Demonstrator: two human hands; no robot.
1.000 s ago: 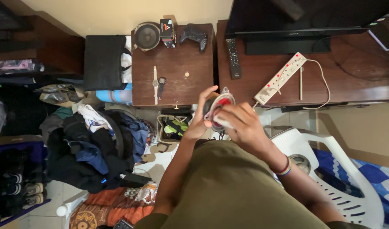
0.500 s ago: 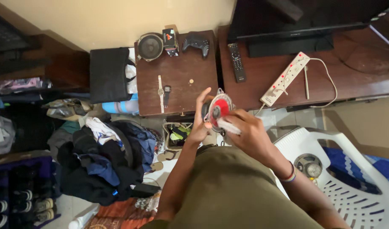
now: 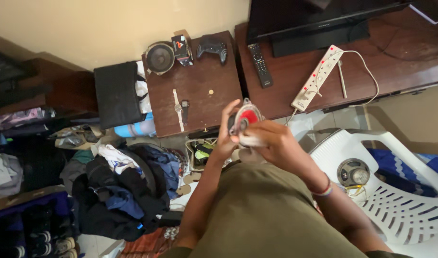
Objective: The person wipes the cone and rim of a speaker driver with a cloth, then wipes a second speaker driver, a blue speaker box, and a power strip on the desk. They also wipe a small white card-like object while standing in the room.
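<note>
I look straight down at my two hands, raised in front of my chest above the floor, near the front edge of a small brown worktop [image 3: 200, 91]. My left hand [image 3: 224, 136] wraps the side and back of a small round speaker [image 3: 245, 118] with a red centre, fingers curled firmly around it. My right hand [image 3: 271, 143] presses a pale cloth [image 3: 251, 140] against the speaker's lower edge, fingers closed on the cloth; a striped band sits on that wrist. On the small worktop lie a wristwatch [image 3: 184, 106], a loose watch strap [image 3: 177, 103], a coin [image 3: 210, 91], a larger round speaker [image 3: 160, 58], a small box [image 3: 182, 48] and a black game controller [image 3: 211, 47]. To the right, a longer worktop [image 3: 395, 62] carries a television [image 3: 314, 21], a remote control [image 3: 259, 64] and a white power strip [image 3: 317, 77] with its cable. At lower right a white plastic chair [image 3: 400, 191] holds another bare speaker [image 3: 352, 172]. A heap of dark clothes [image 3: 118, 186] covers the floor at left.
</note>
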